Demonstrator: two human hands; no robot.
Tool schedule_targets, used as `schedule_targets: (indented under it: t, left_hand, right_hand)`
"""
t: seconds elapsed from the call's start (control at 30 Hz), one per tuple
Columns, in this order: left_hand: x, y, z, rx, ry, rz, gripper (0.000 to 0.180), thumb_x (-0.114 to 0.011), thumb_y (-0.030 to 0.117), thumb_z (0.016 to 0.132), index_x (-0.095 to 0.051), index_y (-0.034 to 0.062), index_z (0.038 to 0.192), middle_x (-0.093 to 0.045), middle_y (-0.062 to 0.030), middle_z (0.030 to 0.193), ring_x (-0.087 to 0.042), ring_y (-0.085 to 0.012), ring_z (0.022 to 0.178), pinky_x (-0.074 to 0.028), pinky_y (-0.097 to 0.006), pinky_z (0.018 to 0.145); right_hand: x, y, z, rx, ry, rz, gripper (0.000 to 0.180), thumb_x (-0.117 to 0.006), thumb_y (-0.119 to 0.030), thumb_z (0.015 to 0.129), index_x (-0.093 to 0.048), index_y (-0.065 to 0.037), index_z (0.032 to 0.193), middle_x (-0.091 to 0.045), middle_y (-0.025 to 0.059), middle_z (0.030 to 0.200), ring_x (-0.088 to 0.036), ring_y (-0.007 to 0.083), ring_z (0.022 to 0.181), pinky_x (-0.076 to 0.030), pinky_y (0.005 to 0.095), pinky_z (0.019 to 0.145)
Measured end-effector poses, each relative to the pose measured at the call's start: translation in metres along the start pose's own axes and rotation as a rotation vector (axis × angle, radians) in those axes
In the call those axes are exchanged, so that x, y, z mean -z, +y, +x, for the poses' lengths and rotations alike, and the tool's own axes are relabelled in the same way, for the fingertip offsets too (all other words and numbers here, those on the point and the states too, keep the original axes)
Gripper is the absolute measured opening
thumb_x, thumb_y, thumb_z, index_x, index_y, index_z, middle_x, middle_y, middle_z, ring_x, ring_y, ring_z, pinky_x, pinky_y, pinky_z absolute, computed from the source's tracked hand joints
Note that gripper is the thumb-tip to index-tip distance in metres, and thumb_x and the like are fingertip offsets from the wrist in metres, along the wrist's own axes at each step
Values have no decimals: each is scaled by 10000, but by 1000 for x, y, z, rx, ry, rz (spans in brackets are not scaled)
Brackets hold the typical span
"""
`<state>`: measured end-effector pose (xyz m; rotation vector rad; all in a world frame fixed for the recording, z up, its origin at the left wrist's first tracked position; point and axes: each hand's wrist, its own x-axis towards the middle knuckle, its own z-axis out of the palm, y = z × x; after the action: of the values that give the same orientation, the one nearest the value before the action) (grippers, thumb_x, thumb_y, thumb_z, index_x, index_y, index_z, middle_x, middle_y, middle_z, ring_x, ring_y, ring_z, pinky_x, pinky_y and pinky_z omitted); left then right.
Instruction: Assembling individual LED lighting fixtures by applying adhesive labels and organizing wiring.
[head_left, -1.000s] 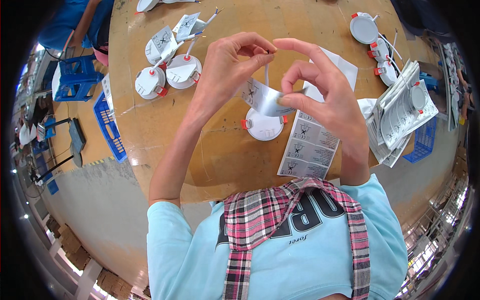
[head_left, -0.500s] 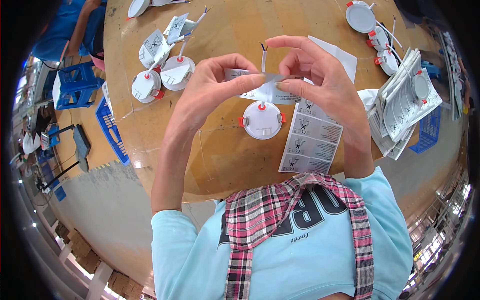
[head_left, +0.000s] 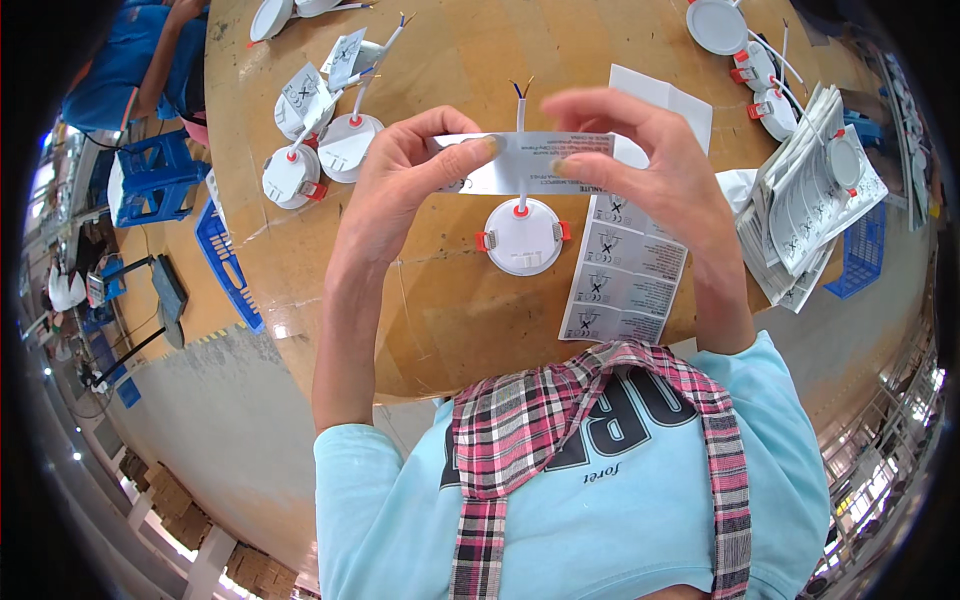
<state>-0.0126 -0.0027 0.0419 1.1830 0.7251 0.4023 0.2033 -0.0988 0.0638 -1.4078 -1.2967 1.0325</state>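
A wide wooden worktable (head_left: 420, 320) spreads under me. On my left sit labelled round white lamps (head_left: 320, 150); on my right a stack of printed sheets (head_left: 810, 215), then a sheet of unpeeled stickers (head_left: 620, 275). One round white lamp (head_left: 523, 238) waits unlabelled, I judge. My left hand (head_left: 405, 185) and right hand (head_left: 650, 170) pinch a silvery rectangular label (head_left: 520, 160) taut at its ends, around the lamp's upright wire.

Two hands (head_left: 400, 185), one label (head_left: 520, 160), one lamp (head_left: 523, 237)

The label (head_left: 520, 162) hides part of the lamp's wire (head_left: 520, 100); the lamp at twelve o'clock (head_left: 270, 18) is cut off.
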Motion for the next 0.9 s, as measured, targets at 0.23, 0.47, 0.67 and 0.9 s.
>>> schedule_targets:
  t: [0.23, 0.47, 0.67, 0.9]
  left_hand:
    - [-12, -7, 8, 25, 53, 82, 206, -700, 223, 815, -640, 28, 841, -621, -2, 716, -554, -44, 685, -408, -198, 618]
    - [-13, -12, 14, 41, 169, 203, 185, -703, 223, 818, -646, 49, 844, -639, 2, 757, -561, -42, 719, -410, -200, 668]
    - [-8, -22, 20, 23, 196, 181, 181, -702, 209, 814, -645, 41, 847, -652, -12, 764, -574, -50, 721, -423, -209, 687]
    - [-4, -27, 22, 33, 181, 148, 170, -699, 203, 814, -629, 48, 811, -647, -11, 750, -562, -42, 704, -414, -204, 676]
  right_hand:
    - [-5, 13, 6, -177, -105, -113, 248, -673, -216, 811, -668, 32, 818, -636, 71, 708, -576, 118, 685, -456, 269, 631]
    - [-8, 32, 12, -205, -66, -101, 259, -662, -228, 811, -668, 30, 822, -627, 76, 698, -564, 122, 666, -449, 272, 617]
    - [-12, 39, 14, -211, -40, -95, 255, -662, -218, 807, -674, 34, 839, -627, 76, 697, -565, 128, 652, -449, 269, 612]
    - [-13, 41, 14, -193, -35, -113, 252, -673, -209, 804, -675, 40, 849, -630, 73, 695, -570, 119, 650, -447, 263, 599]
